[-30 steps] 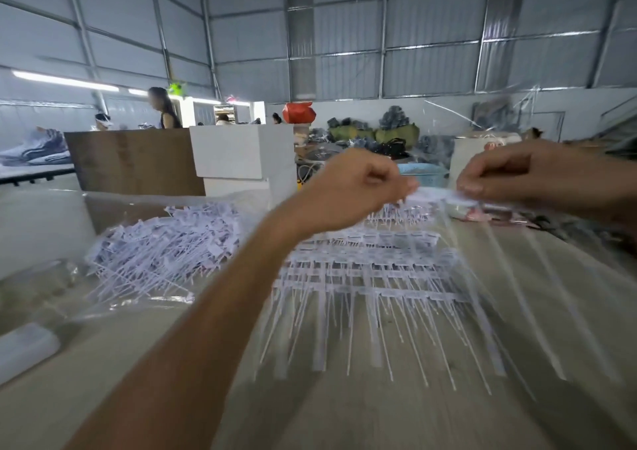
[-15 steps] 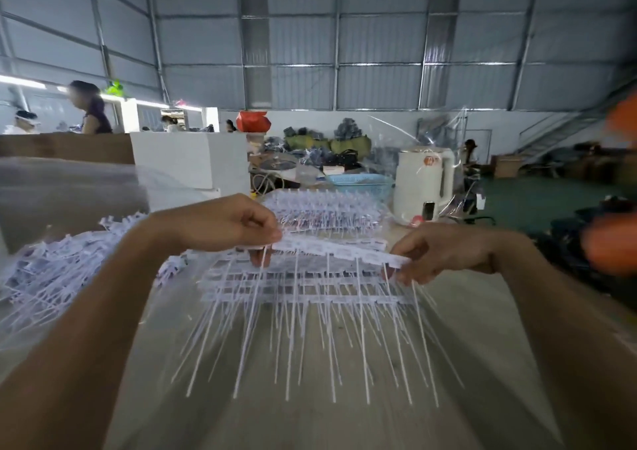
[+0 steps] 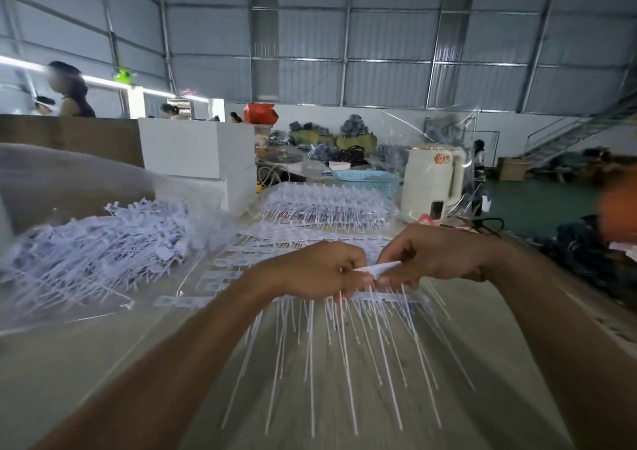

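I work from a single view, the camera worn on the person's head. It sits above the near edge of the table (image 3: 51,363) and faces forward and slightly down, so the tabletop runs away from me toward the far wall (image 3: 379,81) of the hall. It is close in. The left hand (image 3: 317,270) and right hand (image 3: 437,255) meet on a strip of white ties (image 3: 381,267) just below mid-frame, and both forearms enter from the bottom corners. The wide lens bends the edges and reaches a loose heap of ties (image 3: 96,246) at the left and a white kettle (image 3: 431,184) at the far right.
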The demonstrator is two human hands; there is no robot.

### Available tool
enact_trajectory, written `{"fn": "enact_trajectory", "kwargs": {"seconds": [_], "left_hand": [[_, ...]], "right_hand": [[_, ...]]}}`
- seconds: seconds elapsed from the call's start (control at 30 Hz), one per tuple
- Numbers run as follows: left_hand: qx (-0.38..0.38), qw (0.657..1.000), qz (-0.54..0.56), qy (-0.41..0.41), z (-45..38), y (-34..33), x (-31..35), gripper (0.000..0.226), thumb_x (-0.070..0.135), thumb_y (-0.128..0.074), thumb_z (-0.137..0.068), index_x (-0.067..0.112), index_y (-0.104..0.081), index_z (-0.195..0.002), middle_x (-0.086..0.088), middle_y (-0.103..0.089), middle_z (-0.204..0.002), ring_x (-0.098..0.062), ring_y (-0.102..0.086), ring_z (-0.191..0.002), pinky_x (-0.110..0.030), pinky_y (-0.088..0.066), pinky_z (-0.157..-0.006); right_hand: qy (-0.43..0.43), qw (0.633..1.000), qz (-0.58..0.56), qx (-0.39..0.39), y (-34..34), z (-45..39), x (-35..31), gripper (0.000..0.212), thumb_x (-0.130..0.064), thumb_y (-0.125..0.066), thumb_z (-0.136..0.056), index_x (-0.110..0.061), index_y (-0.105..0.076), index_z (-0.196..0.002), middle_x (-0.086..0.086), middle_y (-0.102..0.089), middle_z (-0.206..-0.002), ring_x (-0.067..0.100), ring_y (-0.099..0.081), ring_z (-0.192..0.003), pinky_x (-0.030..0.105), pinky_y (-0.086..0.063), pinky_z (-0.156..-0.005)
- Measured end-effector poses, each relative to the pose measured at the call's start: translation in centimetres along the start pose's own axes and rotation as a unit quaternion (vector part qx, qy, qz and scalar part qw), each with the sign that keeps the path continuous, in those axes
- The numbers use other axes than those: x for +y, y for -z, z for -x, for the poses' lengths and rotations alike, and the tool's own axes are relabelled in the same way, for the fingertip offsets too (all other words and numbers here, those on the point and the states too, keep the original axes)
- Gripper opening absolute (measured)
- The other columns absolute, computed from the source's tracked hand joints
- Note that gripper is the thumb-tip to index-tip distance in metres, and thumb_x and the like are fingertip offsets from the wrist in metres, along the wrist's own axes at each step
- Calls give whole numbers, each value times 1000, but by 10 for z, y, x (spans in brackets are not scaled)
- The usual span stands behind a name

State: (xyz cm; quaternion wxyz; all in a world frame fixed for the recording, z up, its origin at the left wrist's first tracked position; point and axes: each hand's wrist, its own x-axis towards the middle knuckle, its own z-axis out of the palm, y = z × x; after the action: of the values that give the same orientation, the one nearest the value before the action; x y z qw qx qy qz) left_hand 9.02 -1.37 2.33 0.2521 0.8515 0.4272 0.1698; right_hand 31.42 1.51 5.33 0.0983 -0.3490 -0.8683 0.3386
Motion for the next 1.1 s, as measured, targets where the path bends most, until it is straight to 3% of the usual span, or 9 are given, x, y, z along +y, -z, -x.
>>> {"fn": "enact_trajectory", "kwargs": {"seconds": [0.1, 0.2, 0.33, 0.43, 0.53, 0.6, 0.73, 1.0, 1.1], "left_hand": [[39, 998, 54, -2, -1, -2, -4, 22, 28, -55, -103, 14, -61, -87, -2, -72, -79, -11, -65, -66, -31, -50, -67], [77, 993, 86, 15, -2, 2, -6, 22, 32, -57, -101, 15, -61, -87, -2, -71, -70, -17, -63, -61, -34, -53, -64], [119, 989, 86, -14, -4, 4, 0, 16, 41, -56, -100, 26, -62, -99, -1, -76, -84, -15, -71, -68, -34, -54, -69], [180, 978, 97, -44, -7, 4, 9, 12, 29, -55, -102, 22, -63, -96, 0, -75, -79, -18, -71, -63, -37, -55, -67], [246, 962, 108, -48, -6, 10, 13, 19, 24, -55, -103, 20, -64, -87, 0, -66, -60, -15, -57, -49, -25, -45, -53], [268, 953, 136, -42, -5, 13, 15, 21, 22, -57, -102, 16, -66, -83, 4, -56, -51, -8, -48, -43, -18, -39, -48], [268, 948, 171, -4, -7, 14, 18, 24, 24, -61, -100, 19, -70, -78, 13, -57, -48, 1, -53, -43, -13, -38, -45], [208, 958, 196, 23, -4, 13, 10, 23, 37, -64, -97, 15, -68, -99, -5, -70, -65, -14, -60, -51, -17, -40, -45], [212, 965, 150, 36, -6, 13, 9, 30, 42, -58, -99, 12, -65, -95, -5, -74, -70, -14, -67, -57, -20, -44, -50]], "right_hand": [[-7, 999, -30, 20, 2, 3, 7, 26, -39, -75, -84, -15, -78, -95, 1, -71, -79, 11, -64, -71, 24, -53, -68], [-9, 998, -48, 43, 1, 4, 9, 28, -39, -73, -84, -13, -76, -95, 11, -71, -82, 13, -64, -69, 29, -55, -71], [28, 994, -65, 80, 2, 4, -1, 19, -31, -70, -87, -14, -76, -92, 30, -64, -86, 20, -59, -68, 30, -52, -66], [68, 983, -90, 146, 3, 4, -11, 12, -29, -72, -85, -18, -77, -86, 12, -62, -71, 18, -56, -64, 26, -50, -60], [105, 966, -119, 204, 3, 1, -14, 20, -20, -72, -88, -1, -72, -97, 8, -64, -70, 15, -55, -60, 24, -48, -56], [114, 964, -122, 208, 3, 1, -16, 22, -19, -71, -90, 0, -71, -101, 9, -65, -71, 15, -54, -60, 25, -47, -56], [118, 971, -88, 189, 2, 3, -17, 27, -28, -72, -86, -8, -74, -103, 18, -66, -75, 23, -53, -63, 29, -48, -59], [126, 973, -95, 171, 6, 4, -6, 23, -26, -72, -85, -13, -75, -102, 9, -70, -82, 22, -59, -74, 24, -52, -65], [126, 967, -110, 194, 1, 0, -1, 23, -26, -71, -86, -9, -74, -102, 9, -70, -80, 25, -57, -74, 24, -50, -64]]}}
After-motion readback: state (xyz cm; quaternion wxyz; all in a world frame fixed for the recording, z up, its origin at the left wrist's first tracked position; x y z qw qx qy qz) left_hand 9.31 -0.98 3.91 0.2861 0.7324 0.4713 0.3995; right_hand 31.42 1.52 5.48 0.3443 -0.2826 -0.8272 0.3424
